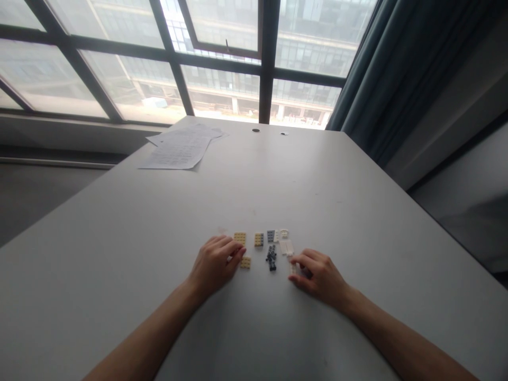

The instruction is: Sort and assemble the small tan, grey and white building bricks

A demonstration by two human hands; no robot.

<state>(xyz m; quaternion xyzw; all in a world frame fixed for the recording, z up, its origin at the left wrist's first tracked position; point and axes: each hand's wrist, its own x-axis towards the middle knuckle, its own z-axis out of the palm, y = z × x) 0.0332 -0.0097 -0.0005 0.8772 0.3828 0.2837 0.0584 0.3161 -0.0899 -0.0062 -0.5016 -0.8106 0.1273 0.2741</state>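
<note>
My left hand [218, 260] rests on the table with fingers curled and the thumb and fingertips drawn together. Its fingertips lie between a larger tan toy plate [239, 237] and a smaller tan toy plate [246, 262]; anything inside the pinch is hidden. On the other side, my right hand [319, 275] has its thumb and forefinger around a small white toy brick [292, 269] lying on the table. Between the hands are dark grey toy pieces [271, 258], a tan and grey toy piece [259, 239], a grey plate [270, 236] and a flat white piece [286, 247].
A round white piece [284, 233] lies at the back of the group. Printed sheets of paper [178, 148] are spread at the table's far left. The white table [309, 180] has a dark round hole [256, 130] near its far edge, below large windows. A dark curtain [369, 79] hangs at right.
</note>
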